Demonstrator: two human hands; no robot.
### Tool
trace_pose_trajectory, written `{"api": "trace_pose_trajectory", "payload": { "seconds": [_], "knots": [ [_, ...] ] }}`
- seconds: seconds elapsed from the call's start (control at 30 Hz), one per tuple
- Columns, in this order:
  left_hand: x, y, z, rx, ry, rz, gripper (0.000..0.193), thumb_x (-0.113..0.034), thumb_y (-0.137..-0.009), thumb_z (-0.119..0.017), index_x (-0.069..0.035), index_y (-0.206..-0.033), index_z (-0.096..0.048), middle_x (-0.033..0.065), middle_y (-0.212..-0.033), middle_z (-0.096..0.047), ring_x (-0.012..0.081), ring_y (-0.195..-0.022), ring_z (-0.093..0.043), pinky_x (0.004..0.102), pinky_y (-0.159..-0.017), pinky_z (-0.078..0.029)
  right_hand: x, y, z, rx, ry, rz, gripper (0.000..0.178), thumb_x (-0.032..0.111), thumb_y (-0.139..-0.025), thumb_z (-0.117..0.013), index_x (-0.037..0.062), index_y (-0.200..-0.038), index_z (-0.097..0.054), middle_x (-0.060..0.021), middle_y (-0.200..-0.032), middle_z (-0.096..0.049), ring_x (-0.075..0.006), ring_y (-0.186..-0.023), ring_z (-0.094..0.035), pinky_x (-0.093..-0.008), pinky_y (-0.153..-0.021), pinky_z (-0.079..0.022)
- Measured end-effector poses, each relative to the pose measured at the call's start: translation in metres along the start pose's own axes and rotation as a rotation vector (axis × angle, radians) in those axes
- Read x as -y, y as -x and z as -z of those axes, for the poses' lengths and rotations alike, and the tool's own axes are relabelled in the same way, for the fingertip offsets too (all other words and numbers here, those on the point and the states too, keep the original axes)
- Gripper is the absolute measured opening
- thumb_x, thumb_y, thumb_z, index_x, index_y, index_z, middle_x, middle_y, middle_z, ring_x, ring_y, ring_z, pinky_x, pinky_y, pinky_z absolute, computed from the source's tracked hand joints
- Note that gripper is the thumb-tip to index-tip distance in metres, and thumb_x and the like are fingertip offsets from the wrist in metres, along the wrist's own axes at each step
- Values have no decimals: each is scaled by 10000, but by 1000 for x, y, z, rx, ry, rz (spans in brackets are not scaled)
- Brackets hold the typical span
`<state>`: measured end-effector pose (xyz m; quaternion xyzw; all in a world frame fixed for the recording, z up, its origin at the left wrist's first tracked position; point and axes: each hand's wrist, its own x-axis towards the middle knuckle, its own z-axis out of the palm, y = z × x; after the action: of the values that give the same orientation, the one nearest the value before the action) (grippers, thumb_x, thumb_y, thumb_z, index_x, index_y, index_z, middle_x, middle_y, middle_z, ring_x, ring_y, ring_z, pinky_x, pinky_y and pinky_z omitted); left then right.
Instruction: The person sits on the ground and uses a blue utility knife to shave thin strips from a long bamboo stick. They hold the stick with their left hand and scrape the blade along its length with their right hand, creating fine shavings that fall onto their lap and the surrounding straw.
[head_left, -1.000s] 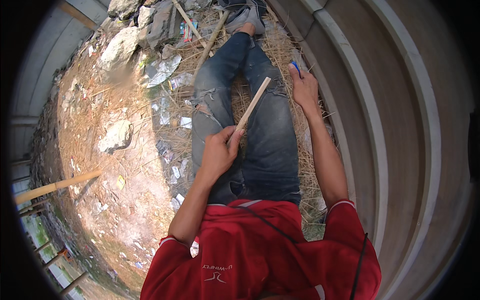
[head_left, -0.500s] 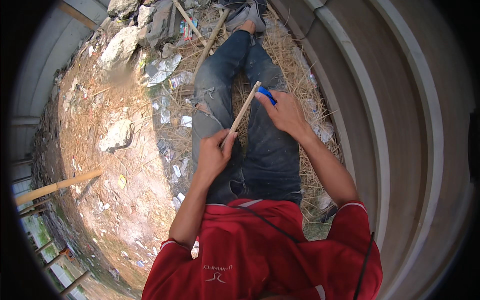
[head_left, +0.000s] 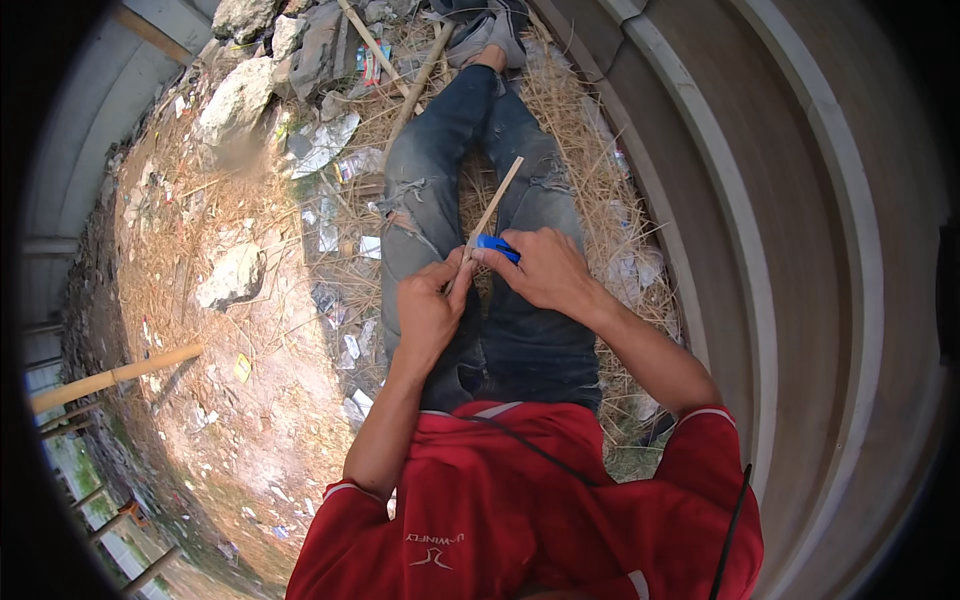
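Observation:
A thin strip of pale wood or bamboo [head_left: 498,199] slants up and away over my outstretched legs. Its near end is pinched between the thumb and fingers of my left hand [head_left: 431,303]. My right hand [head_left: 543,268] is closed round a blue-handled cutter [head_left: 497,247], which lies against the strip just beyond the left fingertips. The cutter's blade is too small to make out. Both hands are held above my torn dark jeans [head_left: 540,330].
Corrugated metal sheeting [head_left: 740,200] rises close on the right. Straw and litter [head_left: 590,130] surround my legs. Pale rocks [head_left: 236,100] lie at the far left, with another stone [head_left: 233,276] nearer. A bamboo pole [head_left: 120,376] juts in from the left.
My right hand has drawn the blue cutter down along the strip, from its far end to beside my left fingers. The left hand keeps its hold almost in place.

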<state>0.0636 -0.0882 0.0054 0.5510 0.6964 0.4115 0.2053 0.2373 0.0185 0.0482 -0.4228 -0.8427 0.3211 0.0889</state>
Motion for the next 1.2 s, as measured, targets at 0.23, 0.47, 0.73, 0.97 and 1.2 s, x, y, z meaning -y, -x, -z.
{"api": "trace_pose_trajectory", "payload": {
  "seconds": [0.23,0.47,0.73,0.97,1.2],
  "knots": [
    [-4,22,1,-41,-62,-6,162,-139,-897,-789,-39,-1022,-806,163,-715,-668,319,-620,-677,412,-577,-498,-44,-20,32,-157,-99,-166,560,516,-1011,-608,-9,-851,-722,-263,-689,-654,-483,-697,-653,-546,-651,-502],
    [-7,8,-4,-90,-144,-83,203,-138,-896,-798,-14,-1056,-801,164,-696,-641,273,-567,-637,386,-559,-465,-15,0,-3,-101,-30,8,541,485,-1015,-626,-12,-813,-691,-248,-642,-617,-445,-629,-633,-516,-596,-461],
    [-10,0,-3,-81,-205,-75,230,-162,-893,-796,-39,-1088,-800,150,-692,-636,284,-577,-638,404,-558,-470,-20,-21,17,-193,54,-7,592,543,-1005,-619,-18,-835,-701,-239,-627,-612,-460,-618,-628,-517,-597,-470],
    [-10,10,-3,-65,-218,-80,233,-155,-890,-800,-40,-1092,-799,156,-700,-645,299,-582,-639,412,-560,-468,-38,-38,45,-197,-176,-210,574,517,-1013,-613,-27,-858,-712,-243,-622,-614,-485,-640,-619,-532,-618,-472],
    [-7,5,-6,-44,-204,-10,182,-196,-912,-770,-78,-1046,-805,126,-705,-658,320,-624,-667,442,-568,-500,-26,-26,23,-77,-84,-121,542,512,-1025,-586,6,-896,-729,-242,-691,-651,-445,-700,-658,-535,-671,-495]
  ]
}}
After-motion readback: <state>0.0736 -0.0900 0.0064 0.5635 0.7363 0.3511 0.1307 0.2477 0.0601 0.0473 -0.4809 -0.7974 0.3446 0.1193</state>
